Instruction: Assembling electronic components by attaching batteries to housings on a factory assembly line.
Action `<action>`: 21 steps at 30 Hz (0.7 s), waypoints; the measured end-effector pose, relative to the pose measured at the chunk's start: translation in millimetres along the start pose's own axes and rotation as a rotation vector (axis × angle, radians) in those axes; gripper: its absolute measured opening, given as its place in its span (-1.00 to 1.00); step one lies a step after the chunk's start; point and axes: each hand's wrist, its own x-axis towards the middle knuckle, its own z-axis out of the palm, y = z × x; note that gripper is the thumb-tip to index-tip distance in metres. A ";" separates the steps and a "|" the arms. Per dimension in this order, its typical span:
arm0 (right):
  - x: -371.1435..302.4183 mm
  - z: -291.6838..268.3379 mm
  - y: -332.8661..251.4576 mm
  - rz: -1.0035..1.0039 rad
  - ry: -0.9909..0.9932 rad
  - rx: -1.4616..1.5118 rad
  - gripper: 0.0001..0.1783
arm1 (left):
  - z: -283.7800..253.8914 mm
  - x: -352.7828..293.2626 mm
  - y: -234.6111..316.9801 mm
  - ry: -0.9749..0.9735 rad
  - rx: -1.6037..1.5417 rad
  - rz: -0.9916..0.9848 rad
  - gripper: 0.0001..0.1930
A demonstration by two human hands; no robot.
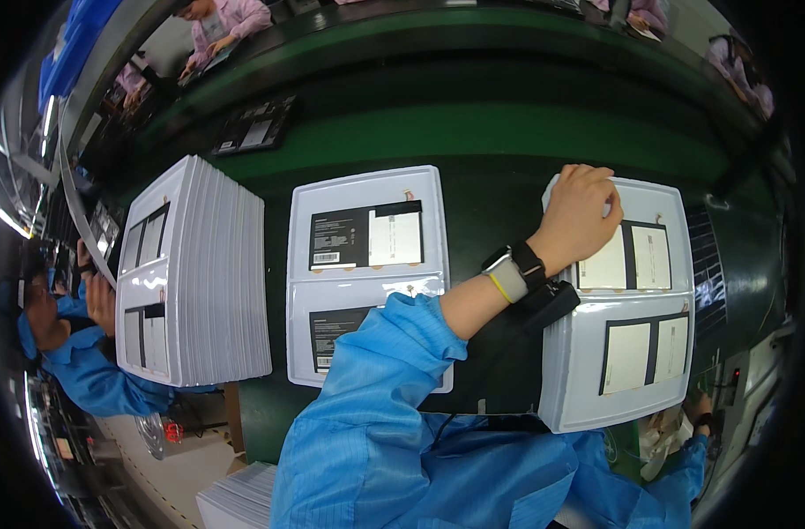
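Note:
My left hand [579,213] reaches across to the right-hand stack. Its bent fingers close over the far left edge of the top white plastic tray [588,304]. My left wrist carries a watch [512,275] with a yellow-green band. In that tray lie two flat, black-and-white battery packs [627,357]; my hand partly covers the far one. Another tray [367,284] sits in the middle, with two similar packs [332,238], the near one half hidden by my sleeve. At the lower right, a blue sleeve leads to what seems my right hand [701,411], fingers indistinct.
A tall stack of white trays [226,282] stands at the left. More trays [244,498] lie below the table edge. A black device part [257,125] rests on the green surface beyond. A blue-sleeved co-worker [89,353] works at the far left; others sit across the line.

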 end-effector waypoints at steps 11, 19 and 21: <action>-62.3 -219.4 -390.5 -0.797 0.127 0.922 -0.28 | -5.0 -2.7 -3.4 -0.016 -0.002 0.005 -0.85; -29.6 -174.1 -422.7 -0.659 0.010 1.252 0.00 | -167.0 14.5 19.3 -0.165 0.118 -0.026 -0.70; -28.7 -174.1 -425.3 -0.640 -0.010 1.308 0.00 | -224.2 -14.6 11.1 -0.266 0.241 -0.207 -0.64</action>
